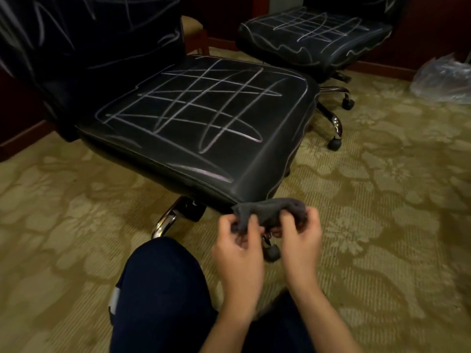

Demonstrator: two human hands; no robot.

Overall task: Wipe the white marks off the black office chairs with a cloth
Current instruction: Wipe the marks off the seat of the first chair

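Head view of two black office chairs on a patterned carpet [382,200]. The near chair [201,118] fills the upper left and centre; its seat carries a grid of crossing white marks [193,108] ringed by one looping outline, with further white strokes on the front edge and on the backrest. The far chair [313,36] stands behind it to the upper right, apart from the near one; its seat bears a similar white grid with a wavy line along the front edge. Chrome base legs show under both chairs: one [165,221] beneath the near seat's front, and two ending in black casters beneath the far seat. A third black caster [272,253] shows between the two hands.

One grey cloth [267,210] is bunched just below the front right corner of the near seat; whether it touches the seat cannot be told. Two hands hold it. The left hand [239,250] grips the cloth's left end with curled fingers. The right hand [300,240] grips the right end, thumb and fingers curled round the fabric.

One knee in dark trousers [163,289] sits at the lower centre, left of the forearms. One crumpled clear plastic bag [443,80] lies on the carpet at the right edge, by the dark red skirting.
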